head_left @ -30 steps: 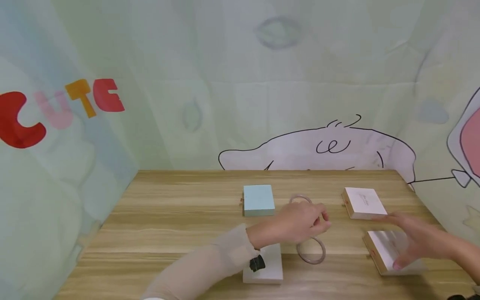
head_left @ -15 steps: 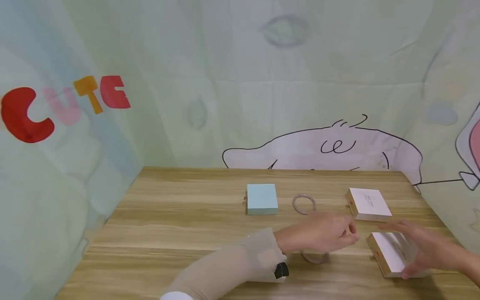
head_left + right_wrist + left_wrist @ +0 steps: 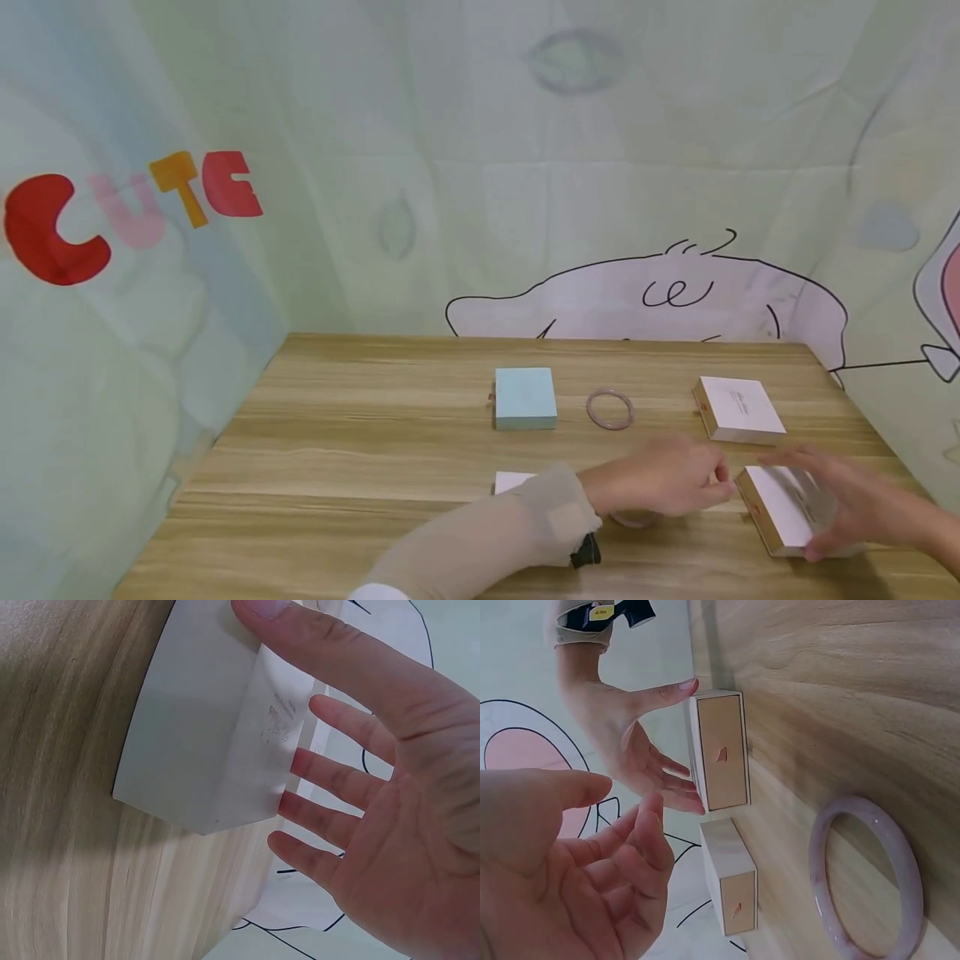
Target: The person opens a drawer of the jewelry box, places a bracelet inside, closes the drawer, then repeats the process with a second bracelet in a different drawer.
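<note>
With fingers of left hand (image 3: 667, 479) loosely bent, empty, those of right hand (image 3: 855, 500) spread across white box (image 3: 780, 508) at head view's lower right: could, aiming badly, miss small tab (image 3: 721, 754) or, bracing lightly, shift box.

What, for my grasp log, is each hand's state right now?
Left hand: open, loosely curled, holding nothing.
Right hand: holding the front-right white box.

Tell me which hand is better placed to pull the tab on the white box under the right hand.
The left hand, probably: it is empty and faces the tab, while the right hand spans the white box from the opposite side.
</note>
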Available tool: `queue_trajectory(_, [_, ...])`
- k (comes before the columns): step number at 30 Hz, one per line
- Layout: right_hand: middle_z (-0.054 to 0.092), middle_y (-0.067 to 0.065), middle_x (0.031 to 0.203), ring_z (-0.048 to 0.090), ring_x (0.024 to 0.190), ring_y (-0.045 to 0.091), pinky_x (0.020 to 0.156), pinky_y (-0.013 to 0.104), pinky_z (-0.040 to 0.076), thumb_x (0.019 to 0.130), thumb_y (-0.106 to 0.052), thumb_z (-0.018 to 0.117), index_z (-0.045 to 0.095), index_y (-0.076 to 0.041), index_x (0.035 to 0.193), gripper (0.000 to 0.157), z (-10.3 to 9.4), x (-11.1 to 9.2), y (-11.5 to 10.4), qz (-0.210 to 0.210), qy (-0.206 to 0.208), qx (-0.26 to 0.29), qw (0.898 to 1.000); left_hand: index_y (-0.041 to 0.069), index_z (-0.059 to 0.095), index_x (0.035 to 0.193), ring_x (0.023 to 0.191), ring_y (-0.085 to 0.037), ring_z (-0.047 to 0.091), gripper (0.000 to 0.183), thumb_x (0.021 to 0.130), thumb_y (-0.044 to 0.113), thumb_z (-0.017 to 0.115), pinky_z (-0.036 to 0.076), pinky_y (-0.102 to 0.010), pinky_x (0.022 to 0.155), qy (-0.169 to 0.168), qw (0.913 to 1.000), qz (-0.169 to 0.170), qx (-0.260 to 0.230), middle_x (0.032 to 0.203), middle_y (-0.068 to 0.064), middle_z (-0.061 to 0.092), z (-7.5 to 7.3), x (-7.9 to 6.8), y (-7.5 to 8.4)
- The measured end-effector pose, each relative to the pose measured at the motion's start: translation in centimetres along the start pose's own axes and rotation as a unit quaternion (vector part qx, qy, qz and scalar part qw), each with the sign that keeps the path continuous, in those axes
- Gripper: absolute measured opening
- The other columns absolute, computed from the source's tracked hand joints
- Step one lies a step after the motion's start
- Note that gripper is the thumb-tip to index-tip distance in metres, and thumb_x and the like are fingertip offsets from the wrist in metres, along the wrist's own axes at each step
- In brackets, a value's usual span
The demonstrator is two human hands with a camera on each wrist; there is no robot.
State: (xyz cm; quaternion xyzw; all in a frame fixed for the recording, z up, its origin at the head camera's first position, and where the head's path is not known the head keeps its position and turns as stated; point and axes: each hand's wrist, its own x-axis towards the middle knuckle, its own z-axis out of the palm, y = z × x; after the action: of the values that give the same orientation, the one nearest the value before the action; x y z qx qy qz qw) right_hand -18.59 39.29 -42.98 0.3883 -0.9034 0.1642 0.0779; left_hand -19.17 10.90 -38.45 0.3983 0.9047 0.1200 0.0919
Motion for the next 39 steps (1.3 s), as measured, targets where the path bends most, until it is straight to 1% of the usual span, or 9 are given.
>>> queue_trajectory(3, [0.056,-0.006,0.118,0.049,0.094,0.0,0.07,0.019,0.042,0.036,-0.048,0.095,0.058,-0.015,0.129,0.105,0.1,-0.2,-0.1,0.009,-0.001,0.001,1.0,0.033,0.066,0.104,0.058,0.005,0.045,0.02,0.103,0.045,0.049,0.039,-0.015,0.05,0.001,0.9999,-0.012,0.007,0.07,0.02,0.052,0.4,0.3,0.3])
queue_trajectory(7, [0.058,-0.002,0.116,0.048,0.092,0.0,0.067,0.022,0.042,0.037,-0.049,0.095,0.057,-0.017,0.131,0.106,0.1,-0.3,-0.3,0.023,-0.013,0.004,1.0,0.035,0.066,0.1,0.06,0.005,0.045,0.019,0.102,0.046,0.051,0.039,-0.017,0.05,0.0,0.9996,-0.024,0.013,0.071,0.021,0.052,0.9,0.8,0.6])
queue_trajectory(13, [0.061,0.004,0.116,0.05,0.097,0.002,0.07,0.023,0.044,0.037,-0.052,0.094,0.057,-0.018,0.13,0.105,0.1,-0.2,-0.3,0.036,-0.029,-0.013,0.999,0.033,0.065,0.089,0.057,0.003,0.045,0.019,0.1,0.043,0.053,0.039,-0.02,0.05,-0.007,0.9986,-0.051,0.005,0.069,0.02,0.052,1.7,1.4,1.0])
queue_trajectory(19, [0.062,0.002,0.114,0.052,0.1,0.003,0.074,0.022,0.044,0.036,-0.05,0.094,0.058,-0.015,0.128,0.105,0.4,0.0,0.0,0.019,-0.021,-0.016,0.999,0.025,0.056,0.063,0.052,-0.002,0.042,0.039,0.099,0.038,0.053,0.038,-0.024,0.046,-0.016,0.9971,-0.074,-0.004,0.063,0.014,0.048,2.3,1.9,1.4])
queue_trajectory(23, [0.062,0.005,0.116,0.051,0.099,0.002,0.074,0.022,0.044,0.04,-0.051,0.094,0.057,-0.014,0.13,0.104,0.3,0.1,0.0,0.029,-0.038,-0.009,0.999,0.019,0.046,0.052,0.041,-0.004,0.033,0.052,0.1,0.039,0.051,0.034,-0.024,0.04,-0.023,0.9971,-0.072,-0.001,0.049,0.011,0.039,3.0,2.4,1.5])
queue_trajectory(26, [0.062,0.011,0.118,0.051,0.1,0.002,0.074,0.022,0.044,0.042,-0.05,0.094,0.056,-0.014,0.132,0.104,0.1,0.1,-0.1,0.047,-0.059,0.003,0.997,0.018,0.044,0.051,0.036,-0.004,0.03,0.057,0.102,0.042,0.049,0.032,-0.023,0.036,-0.024,0.9971,-0.071,0.001,0.042,0.009,0.033,3.6,2.8,1.8])
queue_trajectory(29, [0.062,0.014,0.118,0.05,0.1,0.001,0.074,0.022,0.044,0.043,-0.05,0.095,0.055,-0.014,0.132,0.103,-0.1,0.2,-0.4,0.065,-0.072,0.007,0.995,0.018,0.043,0.051,0.036,-0.004,0.032,0.058,0.103,0.044,0.048,0.034,-0.024,0.036,-0.022,0.9964,-0.082,0.002,0.043,0.009,0.034,4.2,3.2,2.2])
queue_trajectory(35, [0.062,0.014,0.117,0.05,0.094,0.003,0.072,0.023,0.044,0.044,-0.044,0.097,0.054,-0.013,0.132,0.102,-0.3,0.3,-0.7,0.075,-0.088,0.013,0.993,0.02,0.047,0.057,0.045,-0.006,0.041,0.052,0.101,0.048,0.048,0.039,-0.027,0.041,-0.028,0.9921,-0.122,0.009,0.056,0.009,0.045,4.9,3.7,3.0])
queue_trajectory(39, [0.062,0.012,0.118,0.051,0.093,0.004,0.072,0.024,0.044,0.044,-0.044,0.097,0.054,-0.013,0.131,0.102,-0.3,0.5,-0.8,0.088,-0.103,0.009,0.991,0.022,0.05,0.062,0.054,-0.007,0.047,0.048,0.101,0.049,0.047,0.041,-0.031,0.046,-0.024,0.9903,-0.136,0.017,0.066,0.009,0.051,5.1,3.9,3.3])
